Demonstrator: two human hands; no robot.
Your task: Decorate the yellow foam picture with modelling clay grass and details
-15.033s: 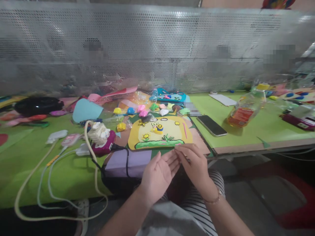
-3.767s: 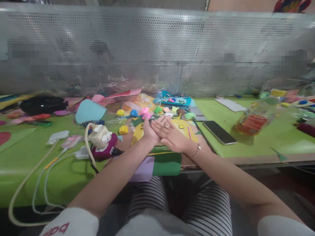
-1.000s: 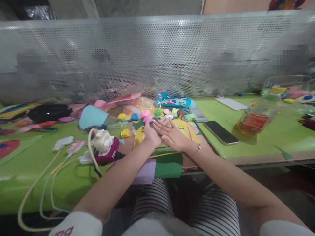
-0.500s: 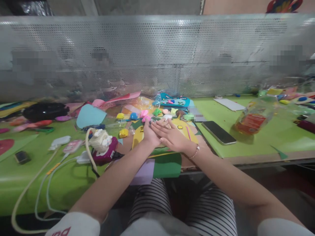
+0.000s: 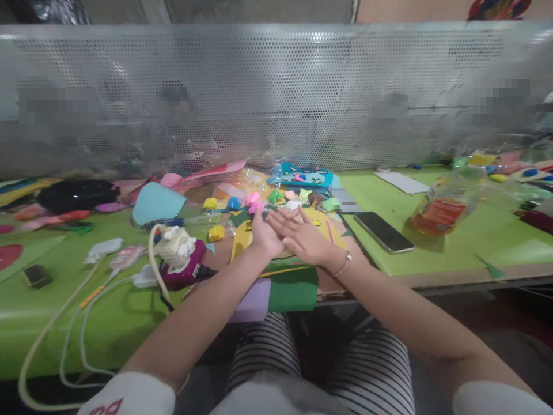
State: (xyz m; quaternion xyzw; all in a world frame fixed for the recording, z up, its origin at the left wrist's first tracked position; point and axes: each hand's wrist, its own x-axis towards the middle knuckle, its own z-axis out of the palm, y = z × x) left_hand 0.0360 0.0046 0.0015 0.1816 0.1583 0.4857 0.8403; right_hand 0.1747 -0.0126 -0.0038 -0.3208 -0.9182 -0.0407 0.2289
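My left hand point(image 5: 265, 237) is turned palm up, thumb stretched out, its fingers largely covered by the other hand. Across its palm lies my right hand point(image 5: 305, 236), flat, with straight fingers; a thin bracelet point(image 5: 345, 264) circles that wrist. Whether anything sits between the palms is hidden. Under both hands is a yellow cutout point(image 5: 242, 245) with a drawn face, partly covered. Just beyond the fingertips are small lumps of soft clay: pink point(image 5: 256, 207), blue point(image 5: 234, 203), green point(image 5: 275, 196), white point(image 5: 294, 204) and yellow point(image 5: 216, 233).
A purple power socket point(image 5: 190, 268) with a plug and cables stands left of my forearm. To the right lie a phone point(image 5: 383, 232) and a bottle of orange liquid point(image 5: 443, 213). Behind the table rises a perforated metal panel point(image 5: 268, 86). A blue decorated piece point(image 5: 302, 176) rests near it.
My right hand has shifted slightly over the left palm, its fingers now a little more spread. The items on the table have stayed in place.
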